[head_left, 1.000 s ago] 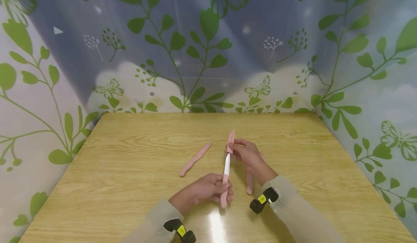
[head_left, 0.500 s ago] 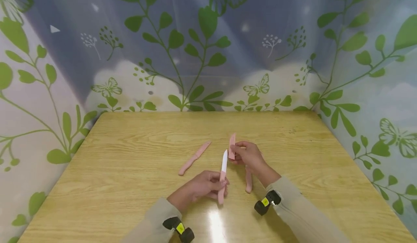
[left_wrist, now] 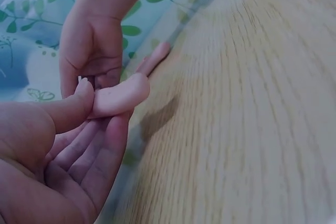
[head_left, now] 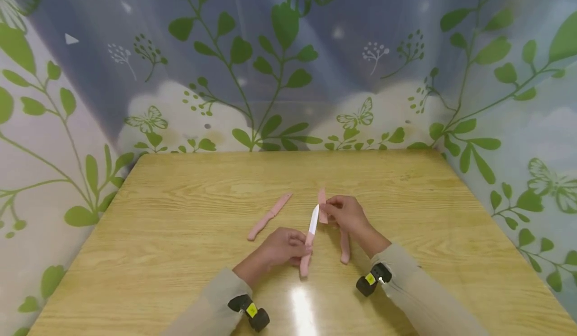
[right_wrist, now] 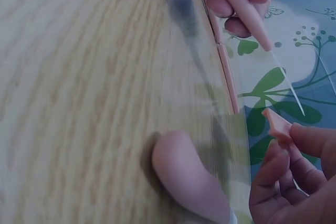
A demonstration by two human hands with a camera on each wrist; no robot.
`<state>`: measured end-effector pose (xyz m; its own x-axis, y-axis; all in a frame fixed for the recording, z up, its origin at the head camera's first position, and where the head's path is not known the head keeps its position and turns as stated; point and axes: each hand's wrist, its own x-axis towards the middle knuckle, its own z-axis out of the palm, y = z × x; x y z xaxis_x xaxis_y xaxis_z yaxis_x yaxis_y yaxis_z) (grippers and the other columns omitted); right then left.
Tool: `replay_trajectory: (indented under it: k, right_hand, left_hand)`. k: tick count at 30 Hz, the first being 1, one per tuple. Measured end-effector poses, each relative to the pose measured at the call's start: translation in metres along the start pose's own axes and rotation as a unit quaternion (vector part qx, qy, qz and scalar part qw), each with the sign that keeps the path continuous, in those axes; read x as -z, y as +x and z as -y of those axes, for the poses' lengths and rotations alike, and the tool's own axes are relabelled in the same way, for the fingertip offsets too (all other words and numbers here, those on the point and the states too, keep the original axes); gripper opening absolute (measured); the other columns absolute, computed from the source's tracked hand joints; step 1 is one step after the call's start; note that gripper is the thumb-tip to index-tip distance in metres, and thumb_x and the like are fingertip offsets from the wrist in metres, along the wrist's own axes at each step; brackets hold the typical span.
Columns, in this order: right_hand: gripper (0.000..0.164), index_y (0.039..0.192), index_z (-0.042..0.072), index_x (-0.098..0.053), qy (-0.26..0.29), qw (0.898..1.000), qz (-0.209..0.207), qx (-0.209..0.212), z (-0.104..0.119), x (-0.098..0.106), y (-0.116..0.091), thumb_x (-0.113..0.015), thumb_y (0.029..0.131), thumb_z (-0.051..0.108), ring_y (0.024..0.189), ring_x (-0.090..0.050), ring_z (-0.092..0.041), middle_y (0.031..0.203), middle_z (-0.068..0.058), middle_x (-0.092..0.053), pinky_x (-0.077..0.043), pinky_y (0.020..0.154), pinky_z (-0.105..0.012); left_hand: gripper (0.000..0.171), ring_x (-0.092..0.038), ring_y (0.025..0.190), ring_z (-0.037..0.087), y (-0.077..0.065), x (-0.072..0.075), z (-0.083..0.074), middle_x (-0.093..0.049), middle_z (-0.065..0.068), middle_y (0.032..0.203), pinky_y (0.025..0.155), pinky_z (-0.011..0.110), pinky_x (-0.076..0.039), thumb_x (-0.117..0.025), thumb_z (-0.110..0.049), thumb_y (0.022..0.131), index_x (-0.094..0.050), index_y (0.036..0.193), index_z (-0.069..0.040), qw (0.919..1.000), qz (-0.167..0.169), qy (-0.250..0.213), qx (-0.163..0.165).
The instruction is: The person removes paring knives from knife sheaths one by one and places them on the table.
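Observation:
Held by its pink handle, a knife [head_left: 314, 221] with a bare white blade points away from me in my left hand [head_left: 281, 246]. My right hand [head_left: 349, 213] pinches a pink blade sheath [head_left: 322, 196] between thumb and fingers. In the head view the blade tip lies right beside the sheath; the right wrist view shows the tip [right_wrist: 299, 106] near it but apart. The handle's rounded end [left_wrist: 126, 95] sticks out past my left thumb in the left wrist view. Below my right hand lies another pink knife handle [head_left: 344, 248], its far part hidden by that hand.
A pink knife [head_left: 270, 217] in its sheath lies slanted on the wooden table [head_left: 180, 256], left of the held knife. Patterned cloth [head_left: 288, 75] with leaves and butterflies hangs behind the table and at both sides.
The blade tip has gone from just below the sheath's near end to beside its left edge. My right hand has brought the sheath slightly nearer to me. The knives on the table have stayed put.

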<state>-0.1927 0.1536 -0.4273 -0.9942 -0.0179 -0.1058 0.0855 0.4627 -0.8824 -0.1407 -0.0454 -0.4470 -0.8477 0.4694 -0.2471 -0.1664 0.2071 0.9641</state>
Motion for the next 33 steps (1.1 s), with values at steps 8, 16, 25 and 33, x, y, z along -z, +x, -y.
replay_trajectory:
  k: [8,16,25,33]
  right_hand:
    - [0.021,0.091,0.004,-0.069,-0.118,0.991,0.003,0.060,0.007,0.001,0.001,-0.070,0.085,0.024,0.073,-0.060,-0.022,0.083,-0.010,-0.068,-0.048,0.065,-0.033]
    - [0.017,0.086,0.006,-0.069,-0.204,0.976,0.028,0.073,0.007,-0.005,0.000,-0.071,0.084,0.022,0.066,-0.057,-0.017,0.079,-0.008,-0.069,-0.048,0.058,-0.030]
    - [0.023,0.098,0.004,-0.064,-0.234,0.970,0.051,0.052,0.005,-0.008,-0.001,-0.072,0.084,0.020,0.059,-0.052,-0.016,0.074,-0.006,-0.065,-0.042,0.051,-0.027]
    - [0.019,0.085,0.008,-0.057,-0.262,0.962,0.057,0.057,0.005,-0.013,-0.002,-0.072,0.084,0.020,0.051,-0.043,-0.014,0.060,-0.002,-0.051,-0.034,0.045,-0.025]
  left_hand:
    - [0.013,-0.066,0.067,0.016,0.004,0.002,0.000,-0.069,0.010,0.082,0.059,0.028,-0.058,-0.069,-0.007,0.086,-0.063,0.094,0.001,0.9954,-0.062,0.072,-0.009]
    - [0.016,-0.063,0.056,0.013,0.009,0.001,-0.002,-0.064,0.006,0.072,0.050,0.024,-0.054,-0.071,-0.015,0.085,-0.062,0.087,-0.003,0.9824,-0.101,0.157,-0.007]
    - [0.026,-0.058,0.042,0.010,0.007,0.000,-0.006,-0.061,0.001,0.050,0.039,0.018,-0.038,-0.072,-0.023,0.084,-0.059,0.067,-0.007,0.9670,-0.113,0.227,0.023]
    - [0.028,-0.058,0.041,0.009,0.009,0.002,-0.004,-0.060,0.001,0.052,0.039,0.017,-0.040,-0.072,-0.023,0.085,-0.051,0.074,-0.007,0.9563,-0.118,0.266,0.034]
